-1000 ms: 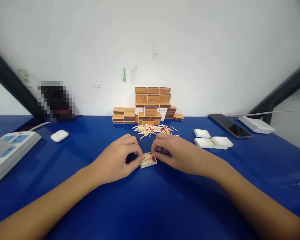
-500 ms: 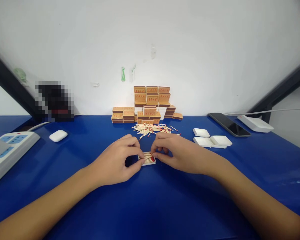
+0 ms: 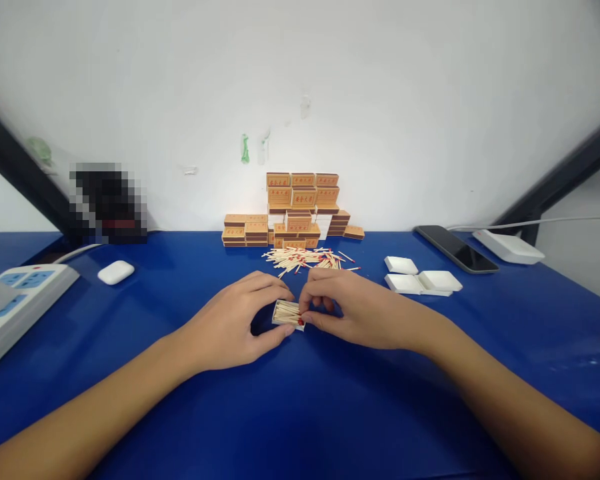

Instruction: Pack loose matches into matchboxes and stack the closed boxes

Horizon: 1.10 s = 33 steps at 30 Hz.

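A small white matchbox tray (image 3: 275, 321) lies on the blue table in front of me, filled with matches (image 3: 287, 312) whose red heads point right. My left hand (image 3: 240, 320) grips the tray across its width, thumb on the near side and fingers at the far side. At the tray's right end, the thumb and forefinger of my right hand (image 3: 347, 307) are pinched at the match heads; its other fingers are curled. Just beyond my hands is a loose pile of red-tipped matches (image 3: 300, 257), partly hidden by the right hand.
Orange matchboxes (image 3: 304, 197) are stacked against the wall. To the right lie several empty white trays (image 3: 403, 283), a phone (image 3: 457, 250) and a white box-shaped device (image 3: 510, 247). At left are a white earbud case (image 3: 116, 272) and a power strip (image 3: 35, 293).
My left hand's fingers have shifted from over the tray's left end to its long sides, uncovering more matches. The tray has moved slightly left; my right hand stays at its right end.
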Available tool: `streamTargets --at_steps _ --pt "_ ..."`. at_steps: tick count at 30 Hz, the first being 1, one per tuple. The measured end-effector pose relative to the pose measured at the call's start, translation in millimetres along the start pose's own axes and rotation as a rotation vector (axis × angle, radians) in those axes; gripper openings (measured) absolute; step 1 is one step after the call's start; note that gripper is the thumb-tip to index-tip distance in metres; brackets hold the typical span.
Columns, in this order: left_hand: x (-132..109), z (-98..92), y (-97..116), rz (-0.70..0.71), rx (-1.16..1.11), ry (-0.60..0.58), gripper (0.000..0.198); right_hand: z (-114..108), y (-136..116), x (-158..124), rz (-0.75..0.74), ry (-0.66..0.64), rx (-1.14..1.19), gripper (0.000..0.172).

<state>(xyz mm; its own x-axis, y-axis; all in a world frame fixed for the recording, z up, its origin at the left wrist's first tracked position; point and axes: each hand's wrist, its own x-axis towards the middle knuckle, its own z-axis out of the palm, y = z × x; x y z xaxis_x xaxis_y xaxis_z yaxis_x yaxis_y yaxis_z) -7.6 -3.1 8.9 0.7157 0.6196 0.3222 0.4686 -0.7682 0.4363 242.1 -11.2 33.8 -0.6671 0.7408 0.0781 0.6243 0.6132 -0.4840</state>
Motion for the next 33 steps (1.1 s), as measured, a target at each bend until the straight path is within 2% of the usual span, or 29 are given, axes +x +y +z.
streamTargets --at_steps 13,15,18,20,22,24,27,30,33 --pt "1 3.1 -1 0.037 0.004 -0.018 0.024 13 -6 3 0.046 0.043 -0.026 0.007" --pt "1 3.1 -2 0.033 0.003 -0.020 0.024 7 -4 2 0.029 0.054 -0.038 0.007" --pt "0 2.5 -2 0.029 0.006 -0.017 0.026 -16 6 -2 0.029 0.139 -0.091 0.014" --pt "-1 2.0 -2 0.035 0.012 -0.004 0.027 -38 19 -9 0.139 0.263 -0.166 0.017" --pt "0 1.8 -1 0.043 0.013 0.014 0.028 -59 36 -18 0.322 0.295 -0.293 0.018" --pt "0 1.8 0 0.050 0.013 0.032 0.026 -76 56 -28 0.515 0.274 -0.410 0.019" --pt "1 2.3 0 0.062 0.027 0.044 0.021 -88 84 -43 0.719 0.147 -0.445 0.022" --pt "0 2.0 -2 0.073 0.038 0.056 0.019 -91 104 -52 0.800 0.099 -0.442 0.026" --pt "-1 0.4 -4 0.077 0.058 0.069 0.021 -93 113 -55 0.835 0.074 -0.427 0.032"
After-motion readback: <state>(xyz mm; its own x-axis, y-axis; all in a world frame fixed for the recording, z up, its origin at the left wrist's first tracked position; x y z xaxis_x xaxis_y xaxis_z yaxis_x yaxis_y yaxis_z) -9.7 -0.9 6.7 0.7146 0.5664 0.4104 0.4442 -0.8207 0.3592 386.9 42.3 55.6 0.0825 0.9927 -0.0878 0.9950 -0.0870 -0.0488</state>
